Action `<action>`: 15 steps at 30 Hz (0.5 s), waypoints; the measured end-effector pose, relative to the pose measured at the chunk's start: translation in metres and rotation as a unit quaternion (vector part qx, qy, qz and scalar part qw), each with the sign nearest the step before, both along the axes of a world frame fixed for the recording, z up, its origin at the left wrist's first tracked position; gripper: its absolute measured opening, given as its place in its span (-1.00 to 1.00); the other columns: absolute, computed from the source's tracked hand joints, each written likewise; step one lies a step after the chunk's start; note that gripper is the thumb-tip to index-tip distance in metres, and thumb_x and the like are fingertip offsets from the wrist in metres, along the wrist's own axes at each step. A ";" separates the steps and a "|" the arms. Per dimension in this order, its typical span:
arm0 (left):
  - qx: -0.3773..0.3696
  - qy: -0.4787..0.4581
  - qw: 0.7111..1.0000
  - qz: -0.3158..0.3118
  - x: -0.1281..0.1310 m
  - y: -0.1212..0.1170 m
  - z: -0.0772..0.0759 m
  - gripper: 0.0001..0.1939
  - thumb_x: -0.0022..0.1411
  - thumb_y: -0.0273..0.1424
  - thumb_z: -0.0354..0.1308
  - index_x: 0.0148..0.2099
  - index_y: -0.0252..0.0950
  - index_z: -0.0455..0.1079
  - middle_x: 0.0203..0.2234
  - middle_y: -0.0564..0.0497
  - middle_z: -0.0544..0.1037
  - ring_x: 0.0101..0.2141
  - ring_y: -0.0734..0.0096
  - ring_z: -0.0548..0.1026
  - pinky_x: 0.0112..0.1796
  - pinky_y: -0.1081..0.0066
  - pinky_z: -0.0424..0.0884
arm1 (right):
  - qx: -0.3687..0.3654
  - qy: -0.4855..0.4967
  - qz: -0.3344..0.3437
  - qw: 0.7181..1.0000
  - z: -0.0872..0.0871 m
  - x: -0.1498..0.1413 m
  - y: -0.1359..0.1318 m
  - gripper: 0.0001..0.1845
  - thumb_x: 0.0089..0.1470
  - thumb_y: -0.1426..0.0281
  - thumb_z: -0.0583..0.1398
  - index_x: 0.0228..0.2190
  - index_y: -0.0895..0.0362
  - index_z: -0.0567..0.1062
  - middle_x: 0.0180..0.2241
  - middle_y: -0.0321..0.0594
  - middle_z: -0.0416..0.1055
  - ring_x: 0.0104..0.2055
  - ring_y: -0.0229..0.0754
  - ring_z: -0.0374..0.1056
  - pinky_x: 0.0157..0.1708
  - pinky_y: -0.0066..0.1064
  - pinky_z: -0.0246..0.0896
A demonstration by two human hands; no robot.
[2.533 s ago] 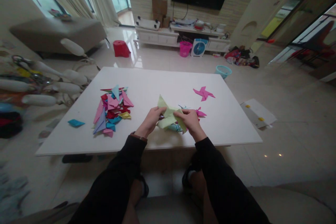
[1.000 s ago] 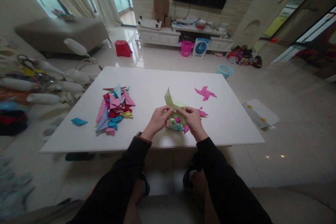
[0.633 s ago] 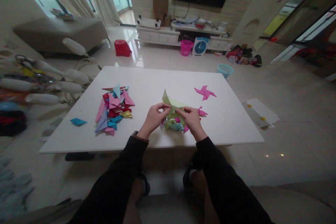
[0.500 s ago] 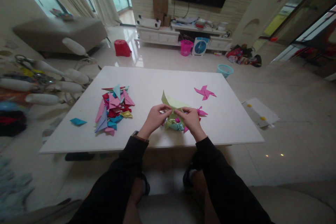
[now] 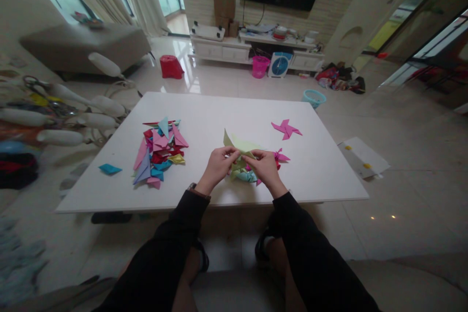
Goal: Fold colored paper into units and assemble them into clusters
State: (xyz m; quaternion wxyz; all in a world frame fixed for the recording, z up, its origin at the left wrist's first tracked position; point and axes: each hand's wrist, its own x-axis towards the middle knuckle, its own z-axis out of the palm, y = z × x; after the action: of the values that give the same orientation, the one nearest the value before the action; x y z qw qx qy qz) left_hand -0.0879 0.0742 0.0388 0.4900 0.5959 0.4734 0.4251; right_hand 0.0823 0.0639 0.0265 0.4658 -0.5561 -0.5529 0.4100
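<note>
Between my hands, just above the table, is a pale green sheet of paper (image 5: 241, 143) with creases and a corner standing up at its left. My left hand (image 5: 221, 160) pinches its near edge between thumb and fingers. Close beside it, my right hand (image 5: 266, 165) pinches the same paper, fingertips almost meeting the left ones. Below and behind the hands lie folded paper pieces, among them a light teal one (image 5: 247, 175), partly hidden. A magenta folded piece (image 5: 281, 156) shows just right of my right hand.
On the white table (image 5: 204, 112), a heap of colourful folded papers (image 5: 157, 153) lies at left, with a blue folded piece (image 5: 110, 169) apart from it. A pink paper pinwheel (image 5: 286, 129) rests at the right. A teal basket (image 5: 314, 96) stands on the floor beyond the table.
The paper's raised left corner has dipped slightly and shifted a little left. Both hands keep their pinch on the sheet, with the left hand moved slightly right.
</note>
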 end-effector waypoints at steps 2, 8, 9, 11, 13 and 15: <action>-0.004 -0.005 1.000 -0.005 0.002 0.000 -0.001 -0.67 0.22 -0.12 0.21 -0.33 -0.32 0.48 -0.60 0.06 0.47 -0.75 0.56 0.28 -0.70 0.48 0.14 | 0.000 -0.005 -0.004 1.000 0.000 0.000 0.000 -0.68 -0.08 0.16 0.37 -0.44 0.19 0.67 -0.49 -0.19 0.58 -0.48 -0.17 0.39 -0.46 -0.41 0.20; 0.009 -0.009 1.000 0.017 0.005 -0.002 -0.001 -0.58 0.31 -0.09 0.10 -0.45 -0.30 0.39 -0.68 0.10 0.41 -0.75 0.57 0.26 -0.66 0.49 0.13 | -0.007 -0.004 -0.012 1.000 0.000 -0.001 0.000 -0.70 -0.09 0.18 0.36 -0.45 0.19 0.68 -0.49 -0.19 0.58 -0.48 -0.17 0.40 -0.46 -0.40 0.20; 0.010 -0.016 0.999 0.028 0.004 -0.001 -0.001 -0.57 0.32 -0.08 0.08 -0.44 -0.30 0.39 -0.68 0.10 0.40 -0.75 0.57 0.25 -0.66 0.49 0.12 | -0.009 0.002 -0.014 1.000 0.000 -0.001 0.000 -0.69 -0.10 0.18 0.37 -0.44 0.19 0.68 -0.48 -0.19 0.59 -0.47 -0.16 0.41 -0.45 -0.40 0.22; 0.013 -0.031 0.998 0.061 0.001 0.001 0.000 -0.61 0.30 -0.09 0.08 -0.38 -0.31 0.42 -0.64 0.11 0.42 -0.73 0.57 0.26 -0.65 0.49 0.11 | -0.014 0.014 -0.020 1.000 0.001 0.000 0.001 -0.69 -0.12 0.17 0.38 -0.45 0.18 0.68 -0.47 -0.19 0.60 -0.45 -0.14 0.43 -0.43 -0.38 0.25; 0.032 -0.025 0.992 0.118 -0.006 0.006 -0.001 -0.69 0.25 -0.15 0.14 -0.37 -0.30 0.42 -0.60 0.10 0.44 -0.66 0.54 0.32 -0.59 0.50 0.19 | -0.018 0.027 -0.026 0.999 0.001 0.002 0.001 -0.69 -0.14 0.17 0.39 -0.45 0.17 0.68 -0.45 -0.17 0.61 -0.41 -0.10 0.47 -0.38 -0.36 0.30; 0.058 0.000 0.983 0.175 -0.013 0.012 -0.004 -0.78 0.15 -0.24 0.22 -0.40 -0.30 0.41 -0.56 0.07 0.47 -0.53 0.50 0.40 -0.46 0.50 0.29 | -0.018 0.046 -0.027 0.998 0.002 0.003 0.002 -0.69 -0.14 0.17 0.40 -0.43 0.17 0.68 -0.40 -0.16 0.63 -0.35 -0.07 0.50 -0.31 -0.33 0.35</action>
State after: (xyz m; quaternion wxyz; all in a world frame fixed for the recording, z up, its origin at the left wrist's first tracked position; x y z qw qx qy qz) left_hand -0.1010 0.0865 0.0348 0.3724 0.5318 0.5447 0.5308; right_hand 0.0857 0.0656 0.0284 0.4915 -0.5600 -0.5082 0.4320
